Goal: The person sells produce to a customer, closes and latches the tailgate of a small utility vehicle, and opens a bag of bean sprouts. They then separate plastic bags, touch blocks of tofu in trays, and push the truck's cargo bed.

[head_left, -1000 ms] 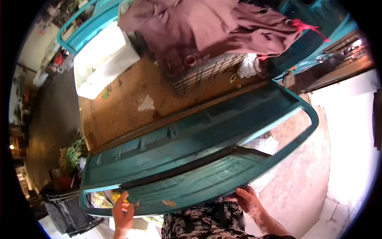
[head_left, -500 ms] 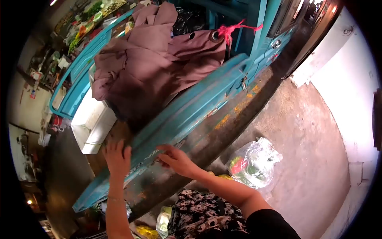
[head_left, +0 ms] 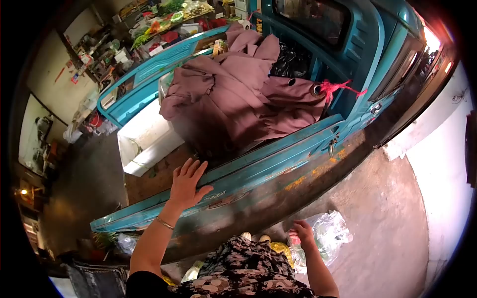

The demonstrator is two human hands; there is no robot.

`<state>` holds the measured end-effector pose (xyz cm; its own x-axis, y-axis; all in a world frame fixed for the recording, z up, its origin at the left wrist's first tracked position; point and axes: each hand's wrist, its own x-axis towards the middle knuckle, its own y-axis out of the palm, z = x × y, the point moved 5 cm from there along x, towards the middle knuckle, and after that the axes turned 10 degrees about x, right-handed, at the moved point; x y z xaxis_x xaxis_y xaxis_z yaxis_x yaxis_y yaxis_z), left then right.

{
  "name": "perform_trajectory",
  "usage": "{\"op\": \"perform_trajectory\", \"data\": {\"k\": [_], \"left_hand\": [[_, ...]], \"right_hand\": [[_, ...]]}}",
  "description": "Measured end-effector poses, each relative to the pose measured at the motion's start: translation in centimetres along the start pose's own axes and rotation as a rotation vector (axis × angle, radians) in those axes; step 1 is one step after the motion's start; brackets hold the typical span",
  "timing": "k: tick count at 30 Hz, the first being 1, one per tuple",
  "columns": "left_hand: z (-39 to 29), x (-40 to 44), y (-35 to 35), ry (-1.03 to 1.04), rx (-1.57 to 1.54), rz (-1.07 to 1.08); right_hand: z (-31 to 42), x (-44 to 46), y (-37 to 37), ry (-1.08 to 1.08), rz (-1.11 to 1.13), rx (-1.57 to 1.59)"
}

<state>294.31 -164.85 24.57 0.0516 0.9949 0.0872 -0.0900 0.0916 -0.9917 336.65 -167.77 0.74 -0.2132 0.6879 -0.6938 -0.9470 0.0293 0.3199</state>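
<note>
Close in, the patterned apron (head_left: 248, 268) fills the bottom, and just off it hangs the right hand (head_left: 301, 232), low and free of the truck, fingers loosely bent; whether it holds anything, I can't tell. A clear plastic bag (head_left: 332, 237) sits on the floor just behind it.

Up goes the eye to the left hand (head_left: 185, 187): arm stretched forward, bangle (head_left: 165, 223) at the wrist, fingers spread, gripping nothing, the palm seemingly laid on the top of the teal side panel (head_left: 258, 171). That panel stands along the near edge of the truck bed (head_left: 141, 188). Looks like a steadying or pressing step; any further push there calls for a flat palm and fingers clear of the seam.

Beyond, a white foam box (head_left: 158, 155) sits toward the bed's left end, a mauve cloth (head_left: 221, 97) heaped beside it toward the cab (head_left: 370, 49). Farthest, past the far panel (head_left: 112, 102), vegetables (head_left: 177, 16)!
</note>
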Motion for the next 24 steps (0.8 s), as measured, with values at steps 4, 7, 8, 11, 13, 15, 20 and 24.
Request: {"op": "perform_trajectory", "data": {"k": [4,7,8,11,13,15,20,24], "left_hand": [[-1.6,1.5,0.2,-0.029,0.111,0.024],[-6.1,5.3,0.1,0.034,0.131,0.01],[-8.5,7.8,0.3,0.055,0.084,0.004],[-13.9,13.9,0.1,0.072,0.042,0.007],[-16.5,16.9,0.2,0.118,0.081,0.021],[-18.3,19.4,0.1,0.131,0.092,0.048],[-19.9,22.0,0.6,0.16,-0.039,0.123],[-20.5,22.9,0.6,0.191,-0.067,0.103]], "right_hand": [[0.0,0.7,-5.3,-0.006,-0.118,0.006],[2.7,3.8,-8.4,-0.084,-0.101,-0.042],[3.5,5.6,-9.7,-0.117,-0.102,-0.058],[9.6,9.8,-11.9,-0.179,-0.127,-0.204],[13.9,13.2,-13.6,-0.254,-0.105,-0.272],[16.6,18.1,-15.7,-0.355,-0.097,-0.273],[25.6,25.4,-15.4,-0.383,-0.133,-0.238],[28.7,31.5,-15.2,-0.509,-0.21,-0.268]]}}
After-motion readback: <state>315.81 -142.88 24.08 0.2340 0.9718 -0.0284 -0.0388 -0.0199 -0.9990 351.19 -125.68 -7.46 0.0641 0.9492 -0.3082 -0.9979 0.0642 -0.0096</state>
